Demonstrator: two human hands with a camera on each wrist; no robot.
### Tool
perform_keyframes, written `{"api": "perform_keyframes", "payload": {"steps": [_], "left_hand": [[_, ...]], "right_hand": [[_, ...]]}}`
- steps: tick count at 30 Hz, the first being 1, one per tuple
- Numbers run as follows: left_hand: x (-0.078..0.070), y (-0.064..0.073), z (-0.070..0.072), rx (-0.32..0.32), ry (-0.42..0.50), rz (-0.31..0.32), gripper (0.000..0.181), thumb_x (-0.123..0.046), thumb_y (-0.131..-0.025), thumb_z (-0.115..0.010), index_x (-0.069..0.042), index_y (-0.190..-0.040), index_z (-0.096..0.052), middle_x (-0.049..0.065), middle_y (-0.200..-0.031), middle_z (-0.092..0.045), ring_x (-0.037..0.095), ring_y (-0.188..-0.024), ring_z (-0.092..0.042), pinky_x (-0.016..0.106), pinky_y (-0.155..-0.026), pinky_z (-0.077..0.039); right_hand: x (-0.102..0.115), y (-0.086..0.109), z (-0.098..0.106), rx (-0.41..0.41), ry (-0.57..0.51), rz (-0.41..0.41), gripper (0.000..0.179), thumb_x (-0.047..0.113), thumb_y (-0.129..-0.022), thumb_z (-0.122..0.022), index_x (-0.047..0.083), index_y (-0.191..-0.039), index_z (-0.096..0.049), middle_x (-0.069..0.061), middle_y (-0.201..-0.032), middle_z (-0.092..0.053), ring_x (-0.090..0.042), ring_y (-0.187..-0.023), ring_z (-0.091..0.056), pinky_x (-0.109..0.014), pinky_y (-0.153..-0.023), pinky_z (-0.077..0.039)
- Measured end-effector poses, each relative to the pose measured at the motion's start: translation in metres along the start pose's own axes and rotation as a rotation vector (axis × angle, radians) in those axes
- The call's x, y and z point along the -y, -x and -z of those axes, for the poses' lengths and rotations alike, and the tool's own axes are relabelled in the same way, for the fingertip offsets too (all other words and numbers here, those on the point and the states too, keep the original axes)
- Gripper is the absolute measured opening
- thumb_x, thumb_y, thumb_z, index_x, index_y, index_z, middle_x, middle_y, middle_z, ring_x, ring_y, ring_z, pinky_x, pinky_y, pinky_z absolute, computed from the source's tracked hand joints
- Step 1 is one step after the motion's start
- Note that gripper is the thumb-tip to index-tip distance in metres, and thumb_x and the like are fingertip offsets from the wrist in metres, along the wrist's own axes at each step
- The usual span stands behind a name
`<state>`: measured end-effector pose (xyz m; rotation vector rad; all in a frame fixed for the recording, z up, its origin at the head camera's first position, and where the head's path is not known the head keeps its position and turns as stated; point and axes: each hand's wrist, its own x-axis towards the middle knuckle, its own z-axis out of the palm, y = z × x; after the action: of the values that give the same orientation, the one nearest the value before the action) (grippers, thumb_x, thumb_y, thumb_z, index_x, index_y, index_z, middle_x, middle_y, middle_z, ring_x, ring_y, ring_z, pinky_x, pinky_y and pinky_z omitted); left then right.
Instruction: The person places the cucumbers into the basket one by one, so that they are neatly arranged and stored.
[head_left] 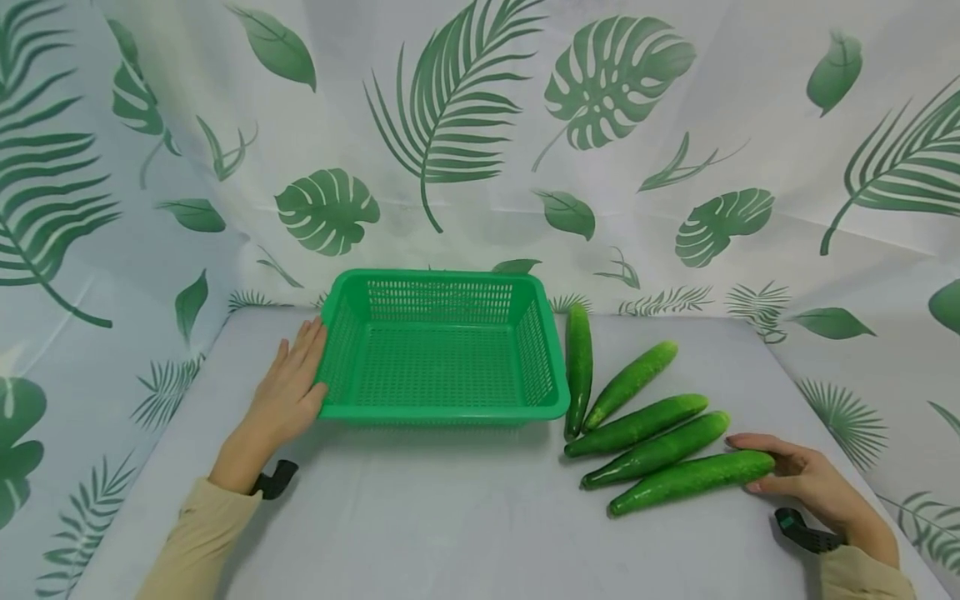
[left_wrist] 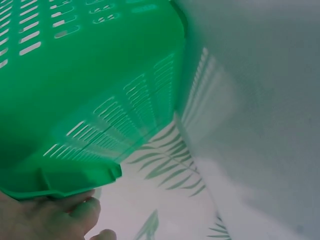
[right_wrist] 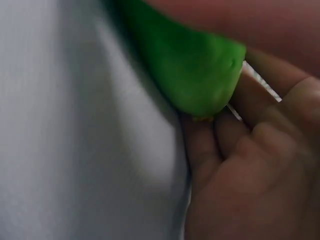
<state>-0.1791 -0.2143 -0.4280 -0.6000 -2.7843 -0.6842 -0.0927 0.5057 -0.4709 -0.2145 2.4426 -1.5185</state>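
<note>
My left hand (head_left: 288, 387) lies along the left side of an empty green plastic basket (head_left: 442, 412), fingers extended against its rim. In the left wrist view, the fingers (left_wrist: 75, 215) touch the outside of the basket's rim (left_wrist: 65, 185). On the right, my right hand (head_left: 810, 479) holds the pale end of the nearest cucumber (head_left: 690, 482), thumb on the near side and fingers on the far side. The right wrist view shows that cucumber's rounded tip (right_wrist: 205, 90) between the thumb and the curled fingers (right_wrist: 200, 145).
Several other cucumbers fan out right of the basket: one upright-lying cucumber (head_left: 578, 367) beside its wall, then a slanted one (head_left: 633, 383) and two more below. All lie on a white table (head_left: 450, 517). A leaf-patterned curtain (head_left: 480, 233) stands behind and at both sides.
</note>
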Motion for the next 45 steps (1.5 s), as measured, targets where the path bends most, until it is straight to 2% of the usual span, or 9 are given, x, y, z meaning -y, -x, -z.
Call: {"api": "perform_keyframes", "payload": {"steps": [5,10,15,21,29,34,37,42,45], "left_hand": [[-0.001,-0.006,0.0,0.023,0.01,0.009,0.07,-0.005,-0.09,-0.037,0.01,-0.154,-0.014,0.023,-0.163,-0.009,0.036,-0.151,-0.006,0.057,-0.119,-0.007],[0.0,-0.009,-0.001,0.026,0.022,0.017,0.071,-0.005,-0.09,-0.037,0.009,-0.155,-0.014,0.022,-0.163,-0.009,0.037,-0.151,-0.007,0.057,-0.119,-0.005],[0.001,-0.011,-0.004,0.017,0.035,0.025,0.072,-0.006,-0.088,-0.037,0.009,-0.155,-0.014,0.024,-0.163,-0.011,0.036,-0.151,-0.005,0.057,-0.119,-0.004],[0.003,-0.012,-0.006,0.009,0.05,0.01,0.072,-0.005,-0.088,-0.038,0.011,-0.154,-0.014,0.026,-0.162,-0.011,0.039,-0.15,-0.006,0.057,-0.119,-0.006],[0.004,-0.011,-0.005,0.015,0.075,-0.007,0.071,-0.003,-0.09,-0.039,0.011,-0.154,-0.012,0.025,-0.163,-0.008,0.04,-0.15,-0.004,0.057,-0.119,-0.006],[0.004,-0.011,-0.004,0.028,0.085,-0.012,0.071,-0.003,-0.09,-0.039,0.011,-0.154,-0.01,0.025,-0.163,-0.005,0.041,-0.15,-0.004,0.055,-0.12,-0.005],[0.004,-0.01,-0.003,0.04,0.072,-0.006,0.071,-0.004,-0.091,-0.038,0.01,-0.154,-0.01,0.025,-0.163,-0.005,0.041,-0.15,-0.004,0.054,-0.12,-0.005],[0.005,-0.009,-0.002,0.055,0.06,0.009,0.071,-0.006,-0.091,-0.037,0.01,-0.155,-0.009,0.025,-0.163,-0.005,0.038,-0.151,-0.002,0.053,-0.12,-0.004],[0.006,-0.009,-0.002,0.055,0.067,0.005,0.072,-0.005,-0.091,-0.038,0.01,-0.155,-0.009,0.026,-0.163,-0.006,0.035,-0.151,0.0,0.055,-0.12,-0.004]], "right_hand": [[0.002,0.002,0.002,-0.054,0.055,-0.049,0.057,-0.002,-0.083,-0.073,-0.007,-0.137,-0.054,0.024,-0.122,-0.063,0.001,-0.104,-0.062,-0.025,-0.077,-0.056],[0.007,0.006,0.005,-0.111,0.137,-0.081,0.054,0.002,-0.082,-0.077,-0.003,-0.133,-0.06,0.026,-0.116,-0.064,0.0,-0.097,-0.064,-0.025,-0.072,-0.056],[0.014,0.016,0.01,-0.1,0.14,-0.039,0.05,-0.003,-0.084,-0.073,-0.002,-0.133,-0.061,0.024,-0.117,-0.066,-0.003,-0.094,-0.066,-0.026,-0.069,-0.056],[0.031,0.024,0.017,-0.162,0.224,0.012,0.049,-0.006,-0.082,-0.074,0.004,-0.129,-0.066,0.029,-0.114,-0.064,-0.001,-0.087,-0.065,-0.028,-0.062,-0.055],[0.07,0.025,0.032,-0.314,0.281,0.017,0.049,-0.004,-0.081,-0.076,0.013,-0.127,-0.069,0.034,-0.109,-0.059,-0.003,-0.077,-0.065,-0.021,-0.059,-0.054],[0.097,0.017,0.035,-0.433,0.238,0.066,0.049,-0.007,-0.081,-0.075,0.019,-0.122,-0.072,0.033,-0.104,-0.06,0.002,-0.076,-0.062,-0.015,-0.059,-0.052],[0.115,0.009,0.031,-0.499,0.219,0.066,0.051,-0.005,-0.083,-0.075,0.018,-0.128,-0.068,0.032,-0.102,-0.061,0.005,-0.077,-0.06,-0.011,-0.062,-0.051],[0.149,-0.011,0.022,-0.604,0.193,0.087,0.055,-0.003,-0.083,-0.075,0.008,-0.135,-0.063,0.025,-0.105,-0.061,0.005,-0.08,-0.062,-0.009,-0.067,-0.051],[0.17,-0.027,0.015,-0.629,0.166,0.154,0.054,-0.006,-0.081,-0.076,0.002,-0.133,-0.063,0.018,-0.109,-0.063,0.004,-0.083,-0.064,-0.009,-0.07,-0.051]]}}
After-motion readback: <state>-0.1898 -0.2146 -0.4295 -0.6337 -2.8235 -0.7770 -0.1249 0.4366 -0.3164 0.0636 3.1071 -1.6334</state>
